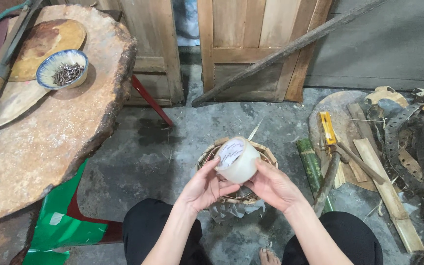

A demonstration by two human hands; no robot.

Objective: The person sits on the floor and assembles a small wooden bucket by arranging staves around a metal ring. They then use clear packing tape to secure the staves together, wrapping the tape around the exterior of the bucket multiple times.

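White tape roll [238, 160] between both grips

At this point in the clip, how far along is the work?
Done: a small woven bamboo basket sits on the floor, its rim already formed. In hand: both the left hand and right hand grip a roll of clear tape. Left: no tape visibly applied yet.
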